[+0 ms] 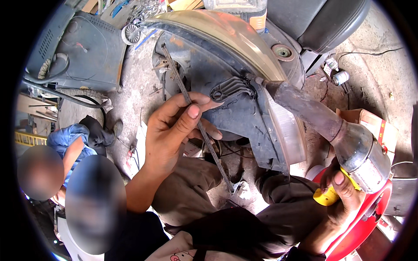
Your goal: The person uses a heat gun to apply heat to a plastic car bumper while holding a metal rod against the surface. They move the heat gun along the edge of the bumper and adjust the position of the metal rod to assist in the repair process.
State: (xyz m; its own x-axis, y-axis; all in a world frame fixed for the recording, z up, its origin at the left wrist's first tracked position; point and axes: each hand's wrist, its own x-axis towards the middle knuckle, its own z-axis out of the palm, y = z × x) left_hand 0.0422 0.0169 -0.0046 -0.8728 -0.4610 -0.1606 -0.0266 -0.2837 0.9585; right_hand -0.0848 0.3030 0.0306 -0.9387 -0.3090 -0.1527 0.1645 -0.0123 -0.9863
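My left hand pinches a long thin grey rod that slants down across the black back housing of a car headlamp. A fingertip is beside a black mounting bracket on that housing. My right hand grips the yellow handle of a metal heat gun. Its long, discoloured nozzle points up-left, the tip at the housing's seam just right of the bracket; whether it touches cannot be told. The headlamp, with amber and clear lens sections, sits in front of my knees.
Two people are at the left. A dark metal cabinet with hoses stands upper left, a black seat upper right. A cardboard box, red stool, cans and cables lie around on the concrete floor.
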